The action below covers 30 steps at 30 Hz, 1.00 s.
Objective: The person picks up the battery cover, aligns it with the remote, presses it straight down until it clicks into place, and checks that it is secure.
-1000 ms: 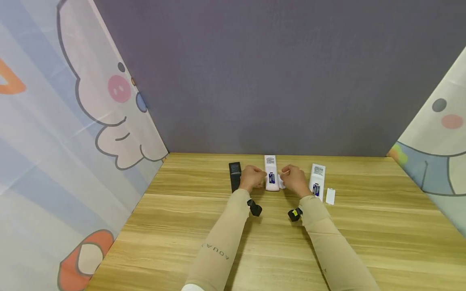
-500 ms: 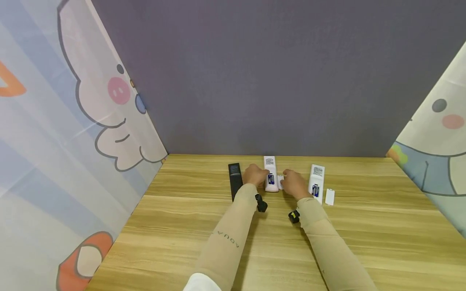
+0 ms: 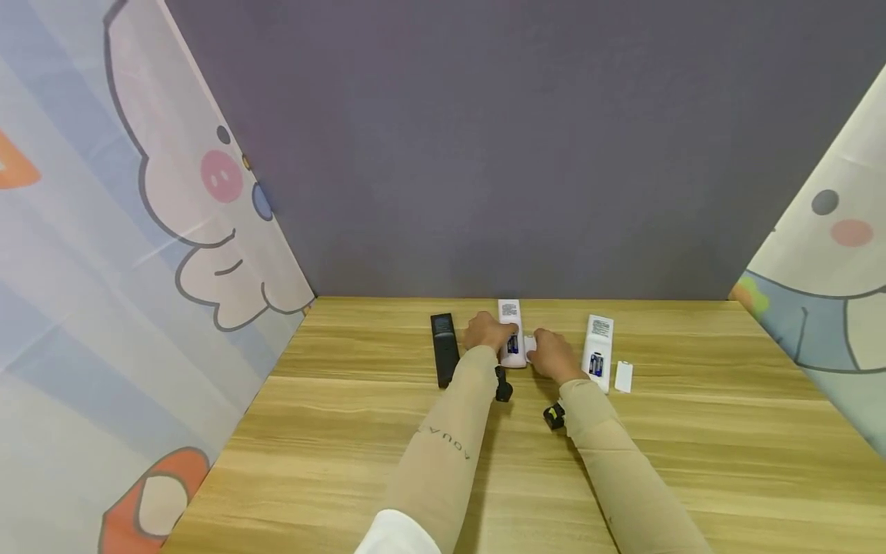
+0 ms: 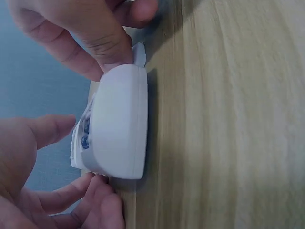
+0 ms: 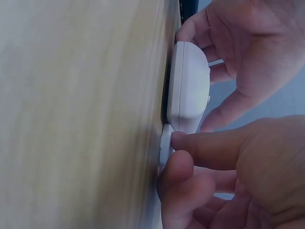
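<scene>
A white remote control (image 3: 510,311) lies back side up, its battery compartment uncovered with blue batteries (image 3: 512,345) inside. My left hand (image 3: 486,331) holds it from the left, fingers against its side and thumb over the compartment. In the left wrist view the end of the white remote control (image 4: 119,119) faces the camera. Just right of the remote is a white battery cover (image 3: 530,343), which my right hand (image 3: 554,355) pinches between thumb and fingers. The right wrist view has this battery cover (image 5: 165,143) low at the remote's side, close to the wooden surface.
A black remote control (image 3: 444,350) lies to the left of my left hand. On the right are a second white remote control (image 3: 598,346) with batteries showing and a loose white cover (image 3: 624,377). A grey panel (image 3: 450,154) rises behind the wooden table (image 3: 332,431).
My left hand has moved right, bringing its thumb over the white remote's compartment. My right hand has lowered beside the remote and now pinches the battery cover.
</scene>
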Available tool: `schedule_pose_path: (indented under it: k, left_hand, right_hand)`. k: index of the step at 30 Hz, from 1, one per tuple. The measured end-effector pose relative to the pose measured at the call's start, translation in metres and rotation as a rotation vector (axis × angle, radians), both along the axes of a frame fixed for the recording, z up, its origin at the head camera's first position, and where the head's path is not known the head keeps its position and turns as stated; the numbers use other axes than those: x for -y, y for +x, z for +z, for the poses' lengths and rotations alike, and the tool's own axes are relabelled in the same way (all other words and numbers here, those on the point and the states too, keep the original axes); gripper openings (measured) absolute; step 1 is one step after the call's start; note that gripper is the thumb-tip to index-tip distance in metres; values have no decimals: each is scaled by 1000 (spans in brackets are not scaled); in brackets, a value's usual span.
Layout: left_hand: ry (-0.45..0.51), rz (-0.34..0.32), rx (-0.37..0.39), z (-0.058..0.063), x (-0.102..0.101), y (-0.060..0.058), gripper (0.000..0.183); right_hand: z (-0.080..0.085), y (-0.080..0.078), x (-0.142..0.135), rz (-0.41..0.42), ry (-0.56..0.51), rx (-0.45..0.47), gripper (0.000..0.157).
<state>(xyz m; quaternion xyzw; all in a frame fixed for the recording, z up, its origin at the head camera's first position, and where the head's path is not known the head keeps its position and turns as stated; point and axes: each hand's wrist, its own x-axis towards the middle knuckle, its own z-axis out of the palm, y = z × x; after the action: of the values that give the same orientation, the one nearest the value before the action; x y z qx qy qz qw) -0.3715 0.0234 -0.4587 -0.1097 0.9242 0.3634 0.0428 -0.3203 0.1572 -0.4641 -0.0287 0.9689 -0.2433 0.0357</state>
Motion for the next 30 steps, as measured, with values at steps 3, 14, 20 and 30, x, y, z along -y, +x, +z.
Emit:
schedule_pose_path:
  k: [3,14,20,30]
  left_hand:
    - [-40,4,-3,-1,-3,-1,37]
    - [-42,27,-38,-2,-5,1,34]
    - [21,48,-57,-5,-5,3,35]
    - [49,59,-72,-10,-8,3,35]
  right_hand:
    - [-1,0,0,4,-9,4,41]
    - [-1,2,1,-17,-40,3,43]
    - [1,3,1,-41,-57,14,46]
    - [3,4,-2,-60,-64,-71,38]
